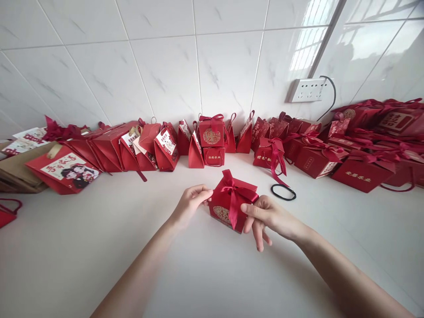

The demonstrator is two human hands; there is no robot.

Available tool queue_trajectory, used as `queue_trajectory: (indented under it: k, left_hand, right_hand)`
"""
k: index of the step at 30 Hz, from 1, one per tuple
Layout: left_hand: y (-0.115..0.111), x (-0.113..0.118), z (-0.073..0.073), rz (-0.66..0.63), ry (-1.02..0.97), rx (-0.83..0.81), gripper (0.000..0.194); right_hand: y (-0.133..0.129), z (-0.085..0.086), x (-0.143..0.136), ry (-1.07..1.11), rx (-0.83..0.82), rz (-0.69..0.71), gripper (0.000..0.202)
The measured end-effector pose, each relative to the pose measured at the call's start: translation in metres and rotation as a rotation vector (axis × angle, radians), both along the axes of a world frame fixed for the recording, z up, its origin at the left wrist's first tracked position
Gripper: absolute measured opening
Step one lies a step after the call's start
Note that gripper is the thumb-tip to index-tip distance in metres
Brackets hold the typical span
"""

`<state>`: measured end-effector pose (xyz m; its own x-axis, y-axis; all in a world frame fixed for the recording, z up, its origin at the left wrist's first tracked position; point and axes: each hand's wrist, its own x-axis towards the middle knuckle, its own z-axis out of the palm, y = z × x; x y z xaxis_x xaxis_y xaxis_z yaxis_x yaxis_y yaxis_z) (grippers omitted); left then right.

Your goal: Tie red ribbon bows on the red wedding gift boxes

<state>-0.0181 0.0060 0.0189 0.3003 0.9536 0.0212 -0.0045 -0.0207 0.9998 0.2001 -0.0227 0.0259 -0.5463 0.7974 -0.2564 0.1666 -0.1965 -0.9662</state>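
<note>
A small red gift box (218,198) with a round gold emblem stands slightly turned on the white table in front of me. A red satin ribbon (233,194) is tied in a bow on it, one tail hanging down its front. My left hand (194,201) pinches the left side of the box between thumb and fingers. At the other side, my right hand (265,216) has its thumb on the front by the bow, with the lower fingers stretched out below. What the right index finger touches behind the box is partly hidden.
Red gift boxes (107,148) line the tiled wall. Two stacked boxes (212,137) stand at the back middle, and many ribboned boxes (361,170) crowd the right. A black elastic band (283,192) lies right of my hand. A power strip (306,90) is on the wall.
</note>
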Motion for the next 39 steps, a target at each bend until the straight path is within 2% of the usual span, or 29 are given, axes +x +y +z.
queue_trajectory:
  k: [4, 7, 10, 15, 20, 23, 26, 28, 30, 34, 36, 39]
  left_hand:
    - [0.000, -0.001, 0.000, -0.080, 0.017, 0.036, 0.032]
    - [-0.003, 0.000, 0.001, -0.106, 0.078, 0.038, 0.031]
    - [-0.006, 0.003, 0.003, -0.090, 0.129, 0.043, 0.032]
    - [-0.006, 0.003, 0.005, -0.054, 0.158, 0.060, 0.033]
    - [-0.003, 0.000, 0.002, -0.044, 0.160, 0.081, 0.034]
    - [-0.002, 0.000, -0.001, -0.073, 0.075, 0.049, 0.035]
    - [-0.001, 0.002, -0.002, -0.082, -0.114, -0.042, 0.032]
    - [0.001, 0.002, 0.000, -0.034, -0.287, -0.106, 0.025]
    - [0.004, -0.001, 0.003, 0.072, -0.485, -0.190, 0.023]
    - [0.013, -0.017, 0.012, 0.333, -0.862, -0.273, 0.033]
    - [0.017, -0.027, 0.014, 0.433, -0.986, -0.248, 0.031]
    - [0.022, -0.040, 0.016, 0.565, -1.037, -0.199, 0.027]
  right_hand:
    - [0.004, -0.003, 0.001, -0.052, 0.050, -0.157, 0.062]
    - [0.006, -0.005, 0.002, -0.266, 0.139, -0.282, 0.061]
    - [0.007, -0.004, 0.002, -0.385, 0.130, -0.320, 0.062]
    - [0.007, 0.002, 0.001, -0.277, 0.048, -0.273, 0.060]
    - [0.007, -0.001, 0.000, -0.161, 0.055, -0.217, 0.052]
    - [0.009, -0.004, 0.001, -0.061, 0.048, -0.217, 0.046]
    - [0.011, -0.004, 0.005, 0.163, 0.024, -0.293, 0.038]
    - [0.014, -0.001, 0.011, 0.366, -0.019, -0.400, 0.032]
    - [0.017, 0.004, 0.019, 0.548, -0.016, -0.529, 0.034]
    - [0.023, 0.011, 0.041, 0.763, 0.198, -0.747, 0.034]
    - [0.025, 0.011, 0.052, 0.838, 0.264, -0.791, 0.031]
    - [0.026, 0.010, 0.063, 1.006, 0.244, -0.814, 0.026]
